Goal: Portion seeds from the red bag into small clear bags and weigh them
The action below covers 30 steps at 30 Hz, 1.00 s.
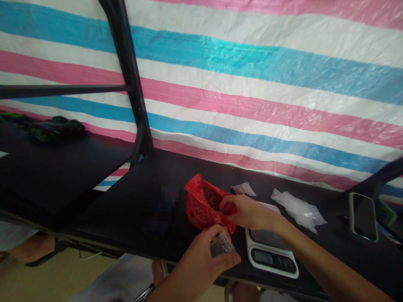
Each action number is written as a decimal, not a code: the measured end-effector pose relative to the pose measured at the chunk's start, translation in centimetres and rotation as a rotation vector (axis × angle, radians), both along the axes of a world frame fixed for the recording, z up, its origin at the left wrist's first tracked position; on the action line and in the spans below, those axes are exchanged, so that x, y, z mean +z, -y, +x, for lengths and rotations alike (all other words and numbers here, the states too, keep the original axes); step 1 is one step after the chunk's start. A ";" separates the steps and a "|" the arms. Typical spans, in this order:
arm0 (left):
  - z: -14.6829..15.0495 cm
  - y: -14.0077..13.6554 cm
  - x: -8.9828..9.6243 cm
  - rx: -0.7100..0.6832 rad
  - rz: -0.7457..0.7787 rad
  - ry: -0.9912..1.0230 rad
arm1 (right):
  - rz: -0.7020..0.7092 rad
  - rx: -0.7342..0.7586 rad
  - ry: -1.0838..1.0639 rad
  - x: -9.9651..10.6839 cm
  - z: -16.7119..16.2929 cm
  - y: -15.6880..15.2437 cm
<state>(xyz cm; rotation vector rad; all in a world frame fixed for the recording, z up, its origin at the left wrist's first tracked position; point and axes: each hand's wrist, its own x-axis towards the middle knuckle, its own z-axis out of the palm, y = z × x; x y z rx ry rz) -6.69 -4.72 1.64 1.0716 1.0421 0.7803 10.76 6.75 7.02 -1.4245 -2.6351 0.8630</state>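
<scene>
A red plastic bag (197,209) stands open on the black table, with small reddish-brown dried pieces (213,198) inside. My right hand (241,211) reaches into its mouth from the right, fingers curled together among the pieces; what they pinch is hidden. In front of the bag, my left hand (204,256) is closed around a small clear plastic bag (222,244), thumb and forefinger at its edges. A white digital kitchen scale (272,261) lies under my right forearm, which covers part of its plate.
Several clear plastic bags (300,209) lie right of the scale, and a small clear packet (244,189) behind it. A phone (363,216) rests at the far right. Left are a black metal post (130,75) and a dark green bundle (55,128). Striped sheeting (252,92) hangs behind.
</scene>
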 end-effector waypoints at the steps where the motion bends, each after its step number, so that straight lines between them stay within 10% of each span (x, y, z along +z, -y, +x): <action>1: 0.0 0.0 0.0 -0.002 0.010 -0.015 | -0.074 -0.020 -0.045 -0.2 -0.1 -0.1; 11: -2.0 -0.9 2.1 -0.077 0.128 -0.221 | -0.434 -0.232 -0.313 -0.6 -0.1 -1.2; 20: -5.6 -2.6 2.0 0.000 0.252 -0.412 | 0.302 -0.085 0.051 -0.7 -3.3 -0.2; 30: -6.0 -2.9 2.3 0.038 0.271 -0.224 | -0.233 -0.211 -0.330 -1.1 -3.5 -2.0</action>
